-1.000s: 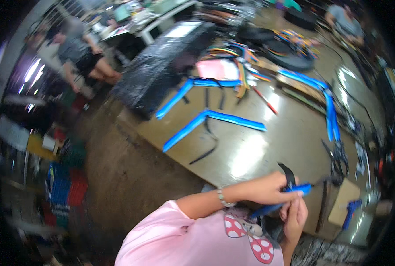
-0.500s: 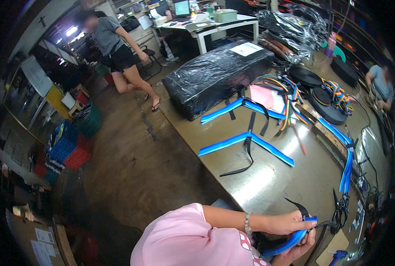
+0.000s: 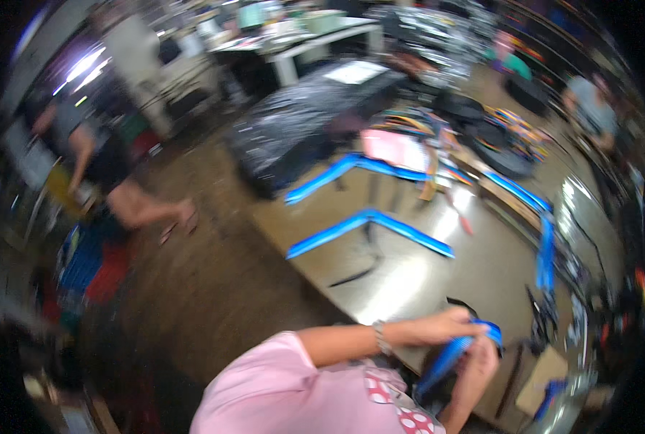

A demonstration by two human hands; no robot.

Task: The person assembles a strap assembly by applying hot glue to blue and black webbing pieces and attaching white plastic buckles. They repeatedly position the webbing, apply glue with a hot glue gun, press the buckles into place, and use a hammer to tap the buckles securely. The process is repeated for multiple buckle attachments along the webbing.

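A blue webbing strap with a black strip (image 3: 444, 362) is bent in a loop near the table's front edge. My left hand (image 3: 444, 327), with a beaded bracelet at the wrist, pinches its upper part. Just below, my right hand (image 3: 479, 362) closes around the same strap, whose lower end hangs toward my lap. Black-handled scissors (image 3: 544, 318) lie to the right of my hands. Farther up the table rest two V-shaped blue straps with black strips, a nearer one (image 3: 369, 217) and a farther one (image 3: 351, 162). Motion blur hides the fingertips' detail.
A large black-wrapped package (image 3: 300, 119) sits on the far part of the table (image 3: 409, 282), beside rolls of black webbing (image 3: 496, 148) and multicoloured straps. Another blue strap (image 3: 545, 246) runs along the right side. One person (image 3: 112, 166) walks at the left; another (image 3: 590, 108) is at the right.
The whole view has shifted, so the table's things sit farther left. My hands stay together on the blue strap, its loop now turned more upright. The walking person has moved left and nearer.
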